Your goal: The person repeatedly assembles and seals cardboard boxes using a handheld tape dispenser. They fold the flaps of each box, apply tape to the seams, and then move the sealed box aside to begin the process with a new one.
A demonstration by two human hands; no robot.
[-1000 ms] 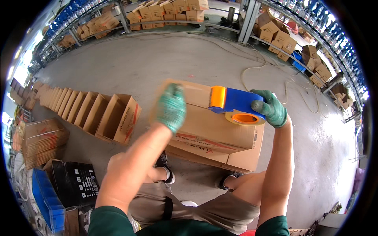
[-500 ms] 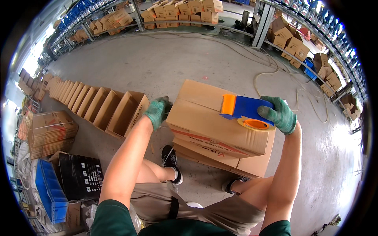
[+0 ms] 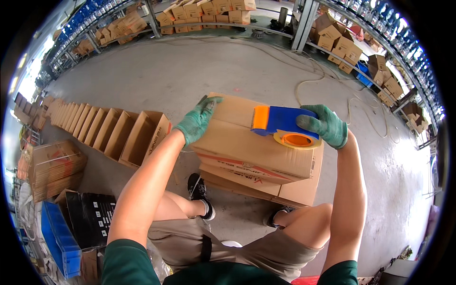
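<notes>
A closed brown carton (image 3: 228, 147) lies in front of me on top of another carton (image 3: 304, 194) and more flat cardboard. In its gloved grip, my right hand (image 3: 327, 125) holds a blue tape dispenser (image 3: 285, 118) with an orange front and a yellow-rimmed roll. The dispenser lies over the carton's top, near the centre seam; whether it presses on the board is hard to tell. My left hand (image 3: 197, 121), in a green glove, rests at the carton's left end with its fingers stretched over the top edge. No object shows in that hand.
A long row of open cartons (image 3: 137, 137) runs to the far left. Nearby stand bundled flat cardboard (image 3: 57, 168), a black box (image 3: 90, 218) and a blue crate (image 3: 59, 240). A hose (image 3: 301, 88) lies across the floor, below racks with cartons (image 3: 206, 10).
My left hand has moved from beside the carton onto its left edge, fingers over the top. My right hand and the dispenser have shifted slightly left with the view.
</notes>
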